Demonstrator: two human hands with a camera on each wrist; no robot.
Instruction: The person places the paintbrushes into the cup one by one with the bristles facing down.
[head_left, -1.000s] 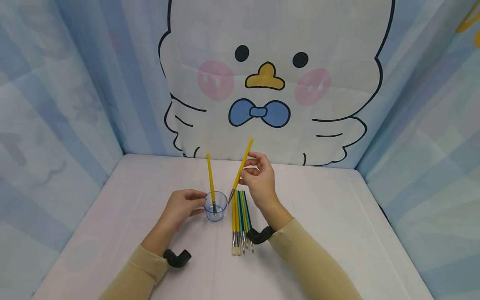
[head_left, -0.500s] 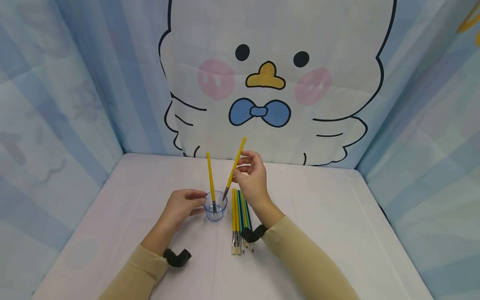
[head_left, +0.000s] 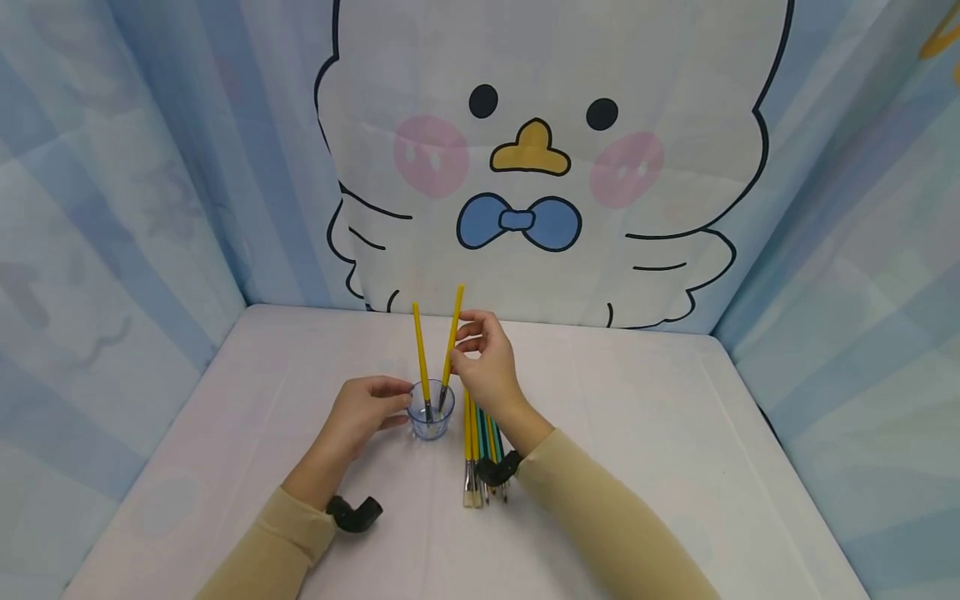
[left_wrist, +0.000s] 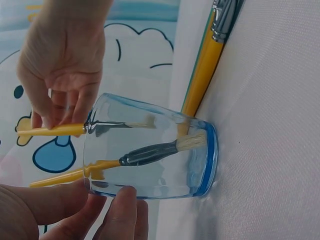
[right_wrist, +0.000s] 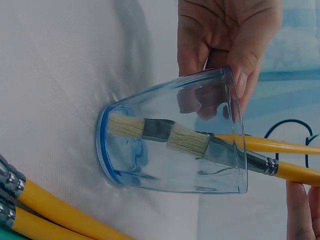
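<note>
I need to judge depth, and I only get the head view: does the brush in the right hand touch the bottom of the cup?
Observer: No. In the right wrist view, the held brush stops partway down the cup, off its blue base.
Operator: And the other brush in the cup?
Observer: The other brush goes deeper, its bristles close to that base.
Operator: Are those two tips pointed?
Observer: No, the right wrist view shows both broad and squared off.

The right grip [head_left: 487, 360] pinches, nearer the table's far edge [head_left: 585, 333] than the left grip [head_left: 369, 408], whose fingers [head_left: 390, 386] bend slightly.
</note>
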